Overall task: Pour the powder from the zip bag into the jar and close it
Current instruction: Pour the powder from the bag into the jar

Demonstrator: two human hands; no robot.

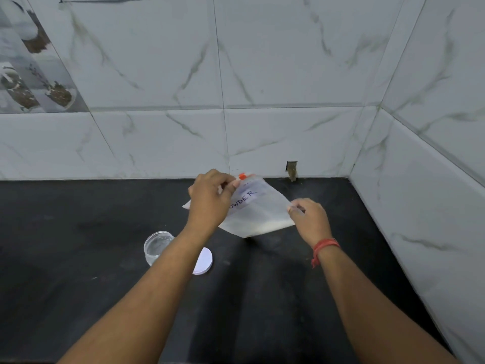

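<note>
Bag (258,210) held off the counter (78,298) between both hands, long axis slanting from upper left to lower right. Left hand (210,199) pinches the top edge by the orange slider (242,176); right hand (311,219) pinches the right-hand edge. Powder settled along the bottom edge. Jar (157,246), open, sits below-left of the left grip, partly behind the forearm; lid (203,261) beside it. Left hand nearer the jar. Likely step: opening the zip.

Two hands: a left hand (210,198) and a right hand (311,220). One zip bag (258,214) with one orange slider (242,176). One clear jar (157,246) at 7 o'clock from the bag, one white lid (204,260), and one black table (78,258).
</note>
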